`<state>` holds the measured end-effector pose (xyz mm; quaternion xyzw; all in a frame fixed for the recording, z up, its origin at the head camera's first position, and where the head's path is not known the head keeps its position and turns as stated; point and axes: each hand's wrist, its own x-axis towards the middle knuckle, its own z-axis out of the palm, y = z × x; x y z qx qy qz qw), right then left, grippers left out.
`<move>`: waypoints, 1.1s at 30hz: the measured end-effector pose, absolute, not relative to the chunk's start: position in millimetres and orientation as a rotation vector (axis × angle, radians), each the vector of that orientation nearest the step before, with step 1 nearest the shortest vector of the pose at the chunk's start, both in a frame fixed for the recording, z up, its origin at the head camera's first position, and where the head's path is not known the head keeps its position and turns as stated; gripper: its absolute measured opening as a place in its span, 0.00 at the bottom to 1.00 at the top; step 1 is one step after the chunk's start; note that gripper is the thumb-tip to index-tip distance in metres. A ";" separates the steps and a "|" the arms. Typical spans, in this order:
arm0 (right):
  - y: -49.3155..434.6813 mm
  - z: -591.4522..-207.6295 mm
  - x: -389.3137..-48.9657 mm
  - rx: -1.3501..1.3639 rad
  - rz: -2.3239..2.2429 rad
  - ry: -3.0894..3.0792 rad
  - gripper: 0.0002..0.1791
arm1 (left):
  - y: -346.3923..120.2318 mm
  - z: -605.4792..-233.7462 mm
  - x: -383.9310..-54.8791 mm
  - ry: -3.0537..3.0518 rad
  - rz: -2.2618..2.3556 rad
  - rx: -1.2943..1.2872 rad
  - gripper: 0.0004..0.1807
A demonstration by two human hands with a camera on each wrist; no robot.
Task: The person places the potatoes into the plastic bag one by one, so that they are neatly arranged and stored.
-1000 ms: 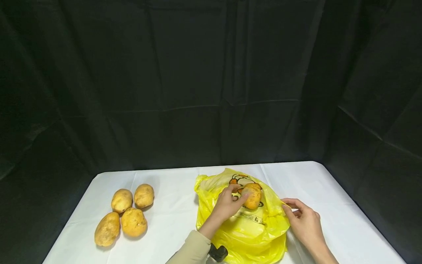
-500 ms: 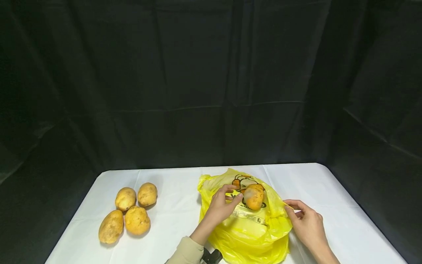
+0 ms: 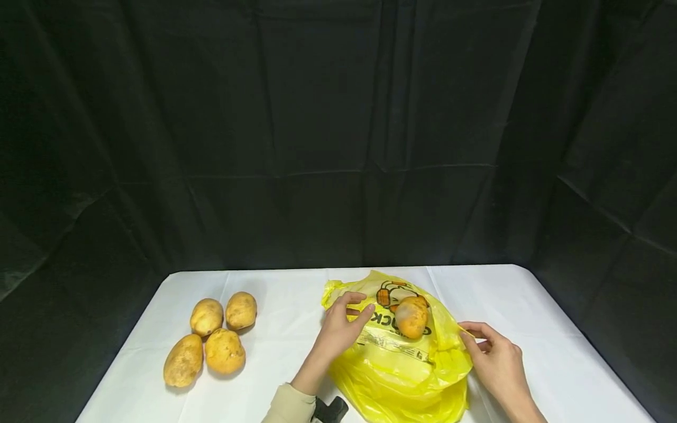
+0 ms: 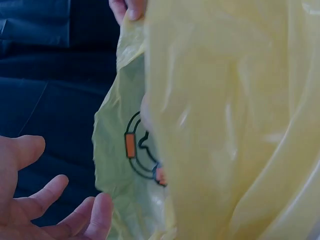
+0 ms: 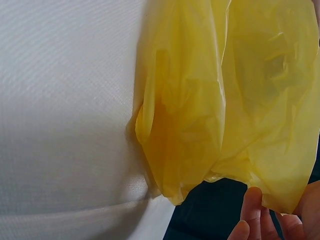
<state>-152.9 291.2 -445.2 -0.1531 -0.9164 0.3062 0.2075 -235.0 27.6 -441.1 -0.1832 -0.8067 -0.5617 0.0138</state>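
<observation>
A yellow plastic bag with a printed cartoon and lettering lies on the table. One potato rests against the printed film at its opening; in the left wrist view the near film hides most of it. My left hand is over the bag's left side, fingers parted and holding nothing. In the left wrist view, that left hand sits beside the bag's edge. My right hand pinches the bag's rim at the right between thumb and fingers, and the right wrist view also has these fingers at the film.
Several potatoes sit grouped on the left of the white-covered table. Black cloth hangs behind the table and along its sides. A dark wrist device shows at my left cuff.
My left hand has drawn back leftward from the potato, which stays in the bag's opening. My right hand keeps its pinch on the rim. The whole view has shifted slightly.
</observation>
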 end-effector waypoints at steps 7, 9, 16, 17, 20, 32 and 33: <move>289.1 -445.9 -156.4 -0.442 0.877 -2.561 0.09 | 11.9 -438.6 -236.2 -2.553 -1.690 -0.537 0.19; 288.7 -445.6 -157.2 -0.447 0.884 -2.562 0.10 | 7.4 -437.0 -235.2 -2.561 -1.680 -0.532 0.17; 288.3 -444.7 -157.0 -0.471 0.901 -2.566 0.10 | -9.7 -431.2 -228.9 -2.563 -1.649 -0.512 0.14; 288.3 -444.7 -156.9 -0.471 0.904 -2.564 0.10 | -12.7 -431.0 -228.0 -2.561 -1.640 -0.514 0.14; 288.5 -444.4 -156.3 -0.467 0.905 -2.563 0.10 | -23.4 -430.8 -225.7 -2.567 -1.629 -0.503 0.14; 288.1 -445.5 -155.0 -0.441 0.879 -2.562 0.10 | -68.6 -431.5 -225.2 -2.628 -1.508 -0.380 0.16; 287.9 -445.5 -155.0 -0.441 0.880 -2.562 0.10 | -70.5 -431.1 -224.7 -2.632 -1.500 -0.371 0.15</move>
